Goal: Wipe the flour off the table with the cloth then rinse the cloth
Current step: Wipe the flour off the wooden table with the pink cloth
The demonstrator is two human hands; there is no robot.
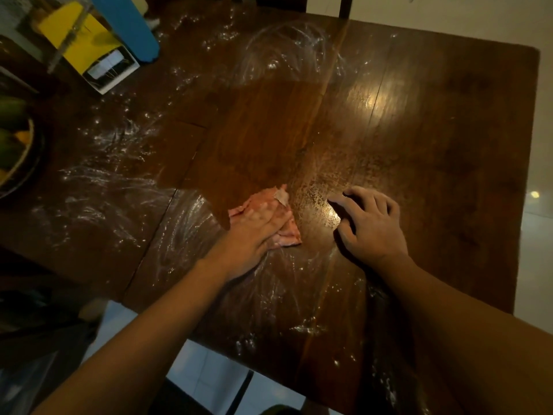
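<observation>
Two hands on table [434, 121]. Left hand [254, 235] flat, fingers straight, pressing cloth [270, 199] near centre. Right hand [372, 227] just right of cloth, apart from it, fingers spread, tips on wood, holding nothing. Right half bare out to far and right edges. Flour [98, 175] streaks left, far-centre, near edge. Far-left corner crowded: box [98, 59], blue object [131, 28]; bowl [28, 163] at left edge. Dark glossy wood, glare spot. Pale floor [535, 139] right.

Pale glossy floor tiles [535, 250] run down the frame's right beside my dark wooden table [449, 115], warm lamplight glaring off its middle; a dark chair frame [344, 6] stands at the top edge.
</observation>
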